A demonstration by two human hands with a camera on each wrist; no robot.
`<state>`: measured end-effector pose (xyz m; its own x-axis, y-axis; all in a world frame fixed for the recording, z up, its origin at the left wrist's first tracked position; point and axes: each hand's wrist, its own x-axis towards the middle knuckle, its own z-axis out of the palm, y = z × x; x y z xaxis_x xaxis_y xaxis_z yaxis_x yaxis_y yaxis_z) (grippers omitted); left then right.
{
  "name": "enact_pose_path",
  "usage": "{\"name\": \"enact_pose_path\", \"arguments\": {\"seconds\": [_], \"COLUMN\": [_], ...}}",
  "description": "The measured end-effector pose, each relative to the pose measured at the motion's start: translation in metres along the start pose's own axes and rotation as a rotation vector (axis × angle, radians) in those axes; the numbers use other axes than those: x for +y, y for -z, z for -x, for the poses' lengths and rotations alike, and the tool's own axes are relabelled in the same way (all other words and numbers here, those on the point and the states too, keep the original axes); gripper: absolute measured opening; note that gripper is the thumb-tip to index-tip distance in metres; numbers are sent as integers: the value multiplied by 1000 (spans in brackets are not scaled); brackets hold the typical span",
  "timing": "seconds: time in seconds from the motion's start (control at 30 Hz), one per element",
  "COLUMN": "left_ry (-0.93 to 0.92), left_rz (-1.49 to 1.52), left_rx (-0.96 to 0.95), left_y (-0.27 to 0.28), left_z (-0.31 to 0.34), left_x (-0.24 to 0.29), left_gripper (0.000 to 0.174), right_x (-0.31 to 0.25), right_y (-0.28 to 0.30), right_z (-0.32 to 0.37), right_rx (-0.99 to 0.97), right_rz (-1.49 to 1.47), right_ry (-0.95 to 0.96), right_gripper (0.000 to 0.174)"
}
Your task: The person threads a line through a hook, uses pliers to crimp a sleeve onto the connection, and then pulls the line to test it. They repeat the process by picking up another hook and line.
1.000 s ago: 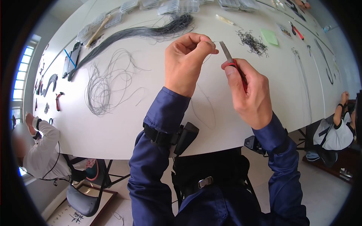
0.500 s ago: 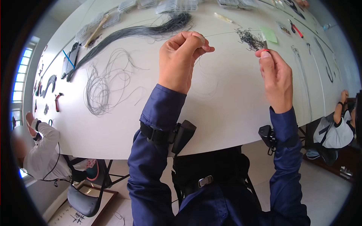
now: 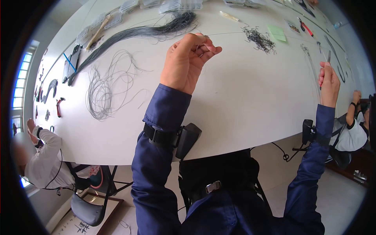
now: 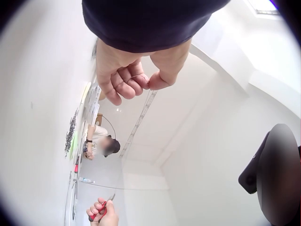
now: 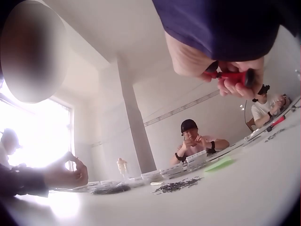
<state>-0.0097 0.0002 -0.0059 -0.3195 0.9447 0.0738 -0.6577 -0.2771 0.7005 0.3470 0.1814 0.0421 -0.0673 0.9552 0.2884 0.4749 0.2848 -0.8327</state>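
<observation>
My left hand (image 3: 186,58) is raised over the table and pinches a thin line (image 3: 225,33) between thumb and forefinger. From those fingertips the line runs out to the right, above the dark hooks. In the left wrist view, a bit of it loops across the other, half-curled fingers (image 4: 124,87). Far off to the right, my right hand (image 3: 329,84) holds red-handled scissors (image 4: 99,211), blades pointing up and away. The right wrist view shows the red handles (image 5: 230,75) inside the curled fingers. Whether the right hand also grips the line, I cannot tell.
A pile of small black hooks (image 3: 259,40) lies ahead, beside a green paper note (image 3: 277,33). Left of it are a long grey bundle of line (image 3: 133,37) and a loose tangle (image 3: 100,96). Clear plastic boxes (image 3: 180,5) stand along the back. Other people sit around the table.
My right hand has swung far to the right with the scissors, away from the left fingertips, and the line now stretches out that way. The left hand has shifted slightly left.
</observation>
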Motion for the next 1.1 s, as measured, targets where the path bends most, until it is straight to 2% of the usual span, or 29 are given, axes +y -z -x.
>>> {"name": "enact_pose_path", "arguments": {"seconds": [0.4,0.6,0.8,0.93,1.0,1.1], "left_ry": [-5,-7,-36,-48,-112,-180], "left_rz": [32,69,73,46,-83,-285], "left_rx": [5,36,57,33,-5,10], "left_y": [2,0,5,7,5,-6], "left_z": [0,0,-1,-1,1,3], "left_x": [-1,-1,2,4,4,1], "left_gripper": [16,16,15,15,15,13], "right_x": [76,90,79,43,10,-18], "right_y": [112,137,136,113,92,77], "right_z": [-48,-51,-33,-1,20,31], "right_rx": [138,182,125,-196,-393,-541], "right_rz": [9,42,31,115,184,228], "right_ry": [-111,-147,-180,-259,-284,-212], "right_gripper": [36,35,36,38,40,40]}}
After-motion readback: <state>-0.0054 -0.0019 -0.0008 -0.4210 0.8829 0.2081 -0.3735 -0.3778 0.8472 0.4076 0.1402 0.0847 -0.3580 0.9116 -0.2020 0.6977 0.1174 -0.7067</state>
